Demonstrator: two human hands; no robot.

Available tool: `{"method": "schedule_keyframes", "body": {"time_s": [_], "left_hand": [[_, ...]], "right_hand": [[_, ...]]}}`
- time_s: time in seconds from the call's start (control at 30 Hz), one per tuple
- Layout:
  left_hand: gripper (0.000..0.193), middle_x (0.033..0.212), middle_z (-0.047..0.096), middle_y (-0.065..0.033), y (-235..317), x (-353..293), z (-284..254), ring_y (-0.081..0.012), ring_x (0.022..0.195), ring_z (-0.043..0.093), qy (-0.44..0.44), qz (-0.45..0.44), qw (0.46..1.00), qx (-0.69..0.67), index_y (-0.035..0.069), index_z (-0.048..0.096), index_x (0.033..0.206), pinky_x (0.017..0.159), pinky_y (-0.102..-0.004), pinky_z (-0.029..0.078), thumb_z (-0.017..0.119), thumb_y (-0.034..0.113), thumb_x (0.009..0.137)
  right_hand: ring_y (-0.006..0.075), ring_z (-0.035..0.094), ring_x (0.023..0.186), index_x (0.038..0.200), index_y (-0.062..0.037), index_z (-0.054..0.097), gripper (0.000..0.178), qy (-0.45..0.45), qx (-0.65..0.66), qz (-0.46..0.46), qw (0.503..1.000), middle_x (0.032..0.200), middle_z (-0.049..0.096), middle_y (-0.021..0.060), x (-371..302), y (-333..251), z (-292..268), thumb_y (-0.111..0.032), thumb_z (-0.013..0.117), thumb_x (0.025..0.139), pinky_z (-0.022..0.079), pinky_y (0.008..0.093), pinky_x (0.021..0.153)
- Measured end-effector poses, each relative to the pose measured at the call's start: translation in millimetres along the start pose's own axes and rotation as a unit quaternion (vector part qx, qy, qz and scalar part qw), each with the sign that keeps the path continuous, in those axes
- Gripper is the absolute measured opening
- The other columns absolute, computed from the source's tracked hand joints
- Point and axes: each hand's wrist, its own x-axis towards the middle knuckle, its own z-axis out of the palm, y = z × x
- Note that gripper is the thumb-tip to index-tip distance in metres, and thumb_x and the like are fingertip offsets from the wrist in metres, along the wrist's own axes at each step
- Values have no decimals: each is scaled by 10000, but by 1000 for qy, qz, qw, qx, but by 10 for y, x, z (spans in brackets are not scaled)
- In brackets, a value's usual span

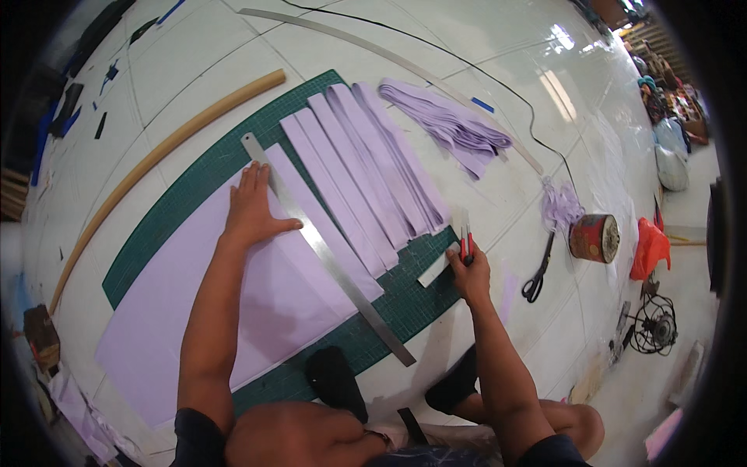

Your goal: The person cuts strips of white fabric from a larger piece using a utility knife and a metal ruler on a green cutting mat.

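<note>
A lilac cloth (288, 303) lies flat on a green cutting mat (428, 307). Across the cloth runs a steel ruler (327, 253), with a strip of cloth showing beyond its far side. My left hand (253, 208) lies open near the ruler's upper end, fingers and thumb spread and pressing down on ruler and cloth. By the mat's right end, my right hand (472, 276) is closed around a red cutter knife (467, 245), its tip pointing away from me. A small whitish flat bar (438, 267) touches its fingers; whether they hold it too I cannot tell.
Cut lilac strips (366, 171) lie side by side past the ruler, with a folded bundle (443, 121) farther off. A wooden pole (171, 148) and a long metal strip (373, 50) lie on the tiles. Black scissors (539, 272) and a red tin (594, 238) are at right.
</note>
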Motion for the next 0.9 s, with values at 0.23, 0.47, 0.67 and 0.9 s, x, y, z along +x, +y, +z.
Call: {"method": "schedule_keyframes", "body": {"time_s": [0.23, 0.47, 0.67, 0.9], "left_hand": [[1370, 1610, 204, -265, -2, -22, 15, -403, 1513, 184, -13, -13, 1000, 3, -34, 265, 1537, 1190, -601, 205, 903, 603, 506], [1370, 1616, 197, -262, 14, 1, -7, -394, 1523, 162, -31, -13, 999, -6, -27, 248, 1544, 1193, -603, 194, 896, 617, 523], [1368, 1622, 187, -251, 14, -30, -45, -393, 1527, 145, -42, -37, 998, -10, -17, 243, 1548, 1192, -612, 189, 910, 587, 517], [1359, 1621, 181, -243, 67, -11, -47, -401, 1523, 148, -35, -35, 999, -21, -19, 247, 1547, 1197, -616, 188, 923, 562, 520]], "right_hand": [[241, 643, 797, 1112, 0, 616, 411, -40, 140, 67, 987, 941, 629, 108, -177, -32, 69, -294, 773, 871, 529, 358, 714], [189, 666, 843, 1224, 49, 537, 435, -60, 387, 89, 916, 1005, 638, 110, 64, -741, -351, -207, 714, 921, 566, 319, 715], [242, 690, 890, 1218, 129, 550, 434, -175, 418, 9, 891, 1001, 660, 176, 600, -1778, 579, -161, 694, 929, 606, 349, 803], [188, 687, 845, 1204, 83, 564, 373, -229, 401, 2, 887, 983, 666, 134, 1026, -2637, 1559, -126, 700, 926, 581, 293, 755]]}}
